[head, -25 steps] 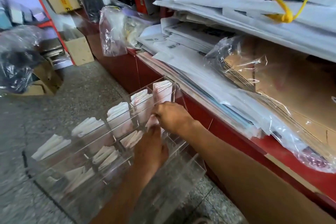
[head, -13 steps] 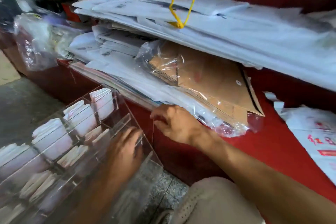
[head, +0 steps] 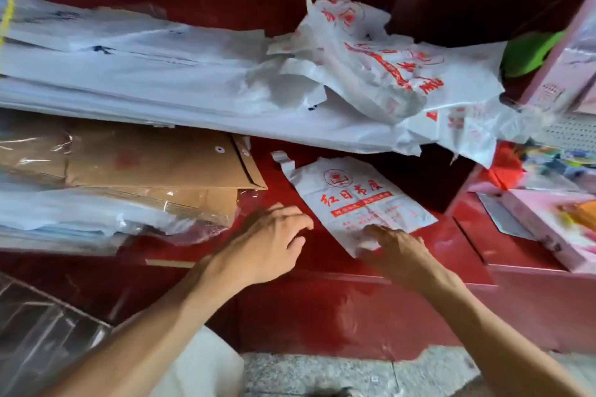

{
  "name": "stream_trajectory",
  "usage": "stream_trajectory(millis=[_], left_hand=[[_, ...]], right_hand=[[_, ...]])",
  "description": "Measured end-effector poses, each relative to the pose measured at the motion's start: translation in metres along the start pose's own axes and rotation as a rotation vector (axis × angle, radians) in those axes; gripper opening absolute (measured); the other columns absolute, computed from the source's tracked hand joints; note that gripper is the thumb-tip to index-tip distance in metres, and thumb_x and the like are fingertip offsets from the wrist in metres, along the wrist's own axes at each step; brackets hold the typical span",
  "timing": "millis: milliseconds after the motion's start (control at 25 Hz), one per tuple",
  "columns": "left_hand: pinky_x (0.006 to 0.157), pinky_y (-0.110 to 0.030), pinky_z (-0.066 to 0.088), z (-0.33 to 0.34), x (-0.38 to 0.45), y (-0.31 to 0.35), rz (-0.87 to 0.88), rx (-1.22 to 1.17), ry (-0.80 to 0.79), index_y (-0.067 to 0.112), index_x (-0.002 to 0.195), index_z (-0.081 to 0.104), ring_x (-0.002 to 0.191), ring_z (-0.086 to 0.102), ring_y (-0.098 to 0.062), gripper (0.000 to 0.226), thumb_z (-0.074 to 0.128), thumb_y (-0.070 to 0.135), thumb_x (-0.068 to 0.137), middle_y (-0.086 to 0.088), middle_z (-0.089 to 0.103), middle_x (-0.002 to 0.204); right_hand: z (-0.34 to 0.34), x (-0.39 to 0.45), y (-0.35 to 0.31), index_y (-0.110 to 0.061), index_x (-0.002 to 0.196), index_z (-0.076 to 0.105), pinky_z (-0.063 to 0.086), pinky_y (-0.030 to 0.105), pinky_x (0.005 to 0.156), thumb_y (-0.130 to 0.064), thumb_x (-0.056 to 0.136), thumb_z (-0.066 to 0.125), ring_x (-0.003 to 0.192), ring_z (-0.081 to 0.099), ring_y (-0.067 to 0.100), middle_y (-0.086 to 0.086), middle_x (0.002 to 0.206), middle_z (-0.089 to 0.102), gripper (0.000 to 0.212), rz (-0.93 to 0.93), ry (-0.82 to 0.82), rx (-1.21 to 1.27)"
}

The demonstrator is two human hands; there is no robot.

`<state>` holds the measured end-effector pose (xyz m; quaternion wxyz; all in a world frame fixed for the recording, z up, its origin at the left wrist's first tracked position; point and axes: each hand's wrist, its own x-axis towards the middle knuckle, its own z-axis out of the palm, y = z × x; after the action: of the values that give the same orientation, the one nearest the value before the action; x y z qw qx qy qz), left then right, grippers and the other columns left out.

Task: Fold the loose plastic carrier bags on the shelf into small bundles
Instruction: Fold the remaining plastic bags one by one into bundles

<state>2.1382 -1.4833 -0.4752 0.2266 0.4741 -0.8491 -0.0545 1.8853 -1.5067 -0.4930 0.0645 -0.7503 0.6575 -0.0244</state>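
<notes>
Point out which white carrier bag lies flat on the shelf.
The flat carrier bag under the right hand, alone on the red shelf; the others lie crumpled behind.

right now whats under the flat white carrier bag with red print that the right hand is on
The flat bag lies directly on the red shelf, whose bare surface shows around it. The right hand covers its near corner; anything beneath the bag itself is hidden.

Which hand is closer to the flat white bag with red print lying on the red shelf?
The right hand: its fingers rest on the near corner of the flat white bag. The left hand hovers open just beside the bag's left edge, not touching it.
</notes>
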Motion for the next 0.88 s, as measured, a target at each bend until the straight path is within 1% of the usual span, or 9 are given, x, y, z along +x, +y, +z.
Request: stream_trajectory(millis=[160,200,280,400,480,560,680,760,880], left_hand=[[0.11,-0.032,0.03,0.04,0.036,0.025,-0.042,0.018,-0.128,0.021,0.142,0.044,0.129,0.041,-0.02,0.043,0.043,0.033,0.101,0.0,0.046,0.144],[0.113,-0.036,0.028,0.047,0.039,0.028,-0.082,0.041,-0.176,0.022,0.146,0.038,0.135,0.035,-0.022,0.047,0.043,0.035,0.101,-0.001,0.037,0.15],[0.117,-0.042,0.022,0.057,0.037,0.024,-0.123,0.147,-0.303,0.023,0.149,0.03,0.143,0.021,-0.024,0.052,0.045,0.028,0.099,-0.002,0.018,0.158],[0.12,-0.039,0.02,0.058,0.033,0.01,-0.107,0.142,-0.41,0.025,0.15,0.028,0.147,0.018,-0.018,0.057,0.049,0.032,0.097,0.004,0.015,0.16],[0.119,-0.031,0.02,0.051,0.03,0.004,-0.073,0.055,-0.423,0.026,0.146,0.035,0.144,0.023,-0.011,0.053,0.049,0.043,0.097,0.01,0.022,0.156],[0.114,-0.022,0.011,0.046,0.026,0.0,-0.04,-0.001,-0.426,0.03,0.144,0.037,0.139,0.018,0.002,0.055,0.049,0.052,0.096,0.013,0.02,0.156],[0.108,-0.017,0.002,0.045,0.018,-0.006,-0.03,-0.016,-0.453,0.033,0.149,0.028,0.128,0.005,0.012,0.067,0.049,0.06,0.092,0.02,0.012,0.157],[0.108,-0.013,-0.003,0.045,0.016,-0.008,-0.017,-0.006,-0.444,0.031,0.152,0.023,0.13,0.001,0.012,0.074,0.045,0.063,0.089,0.02,0.01,0.157],[0.102,0.0,-0.008,0.043,0.014,-0.009,0.009,-0.02,-0.406,0.029,0.148,0.033,0.13,0.004,0.015,0.071,0.038,0.065,0.086,0.02,0.018,0.155]], right_hand=[[-0.001,-0.036,0.001,-0.035,0.112,0.065,0.045,0.031,0.085,-0.05,0.089,0.058,0.092,0.063,0.004,-0.019,0.102,0.067,0.028,-0.177,-0.048,0.272],[-0.005,-0.037,0.002,-0.034,0.107,0.067,0.048,0.028,0.081,-0.046,0.089,0.061,0.089,0.065,0.004,-0.017,0.099,0.069,0.023,-0.201,-0.078,0.328],[-0.011,-0.024,0.014,-0.03,0.105,0.069,0.049,0.026,0.078,-0.037,0.088,0.064,0.09,0.065,0.007,-0.013,0.102,0.071,0.019,-0.196,0.006,0.314],[-0.02,0.013,0.042,-0.025,0.104,0.068,0.05,0.03,0.078,-0.037,0.085,0.065,0.094,0.067,0.021,-0.003,0.104,0.071,0.024,0.127,0.203,0.345],[-0.019,0.036,0.057,-0.02,0.108,0.062,0.05,0.037,0.084,-0.051,0.078,0.062,0.1,0.064,0.032,0.007,0.11,0.067,0.043,0.379,0.133,0.293],[-0.011,0.051,0.055,-0.017,0.112,0.057,0.045,0.042,0.092,-0.061,0.071,0.061,0.105,0.059,0.032,0.009,0.115,0.063,0.06,0.515,0.001,0.307],[-0.006,0.073,0.028,-0.015,0.116,0.057,0.036,0.042,0.095,-0.049,0.076,0.067,0.111,0.056,0.03,0.006,0.116,0.062,0.053,0.548,0.02,0.412],[-0.009,0.088,0.013,-0.014,0.123,0.053,0.042,0.042,0.099,-0.04,0.076,0.068,0.115,0.054,0.034,0.01,0.122,0.057,0.056,0.529,0.076,0.508],[-0.012,0.095,-0.001,-0.014,0.126,0.044,0.051,0.041,0.094,-0.043,0.072,0.069,0.108,0.06,0.035,0.011,0.121,0.054,0.067,0.519,0.065,0.545]])
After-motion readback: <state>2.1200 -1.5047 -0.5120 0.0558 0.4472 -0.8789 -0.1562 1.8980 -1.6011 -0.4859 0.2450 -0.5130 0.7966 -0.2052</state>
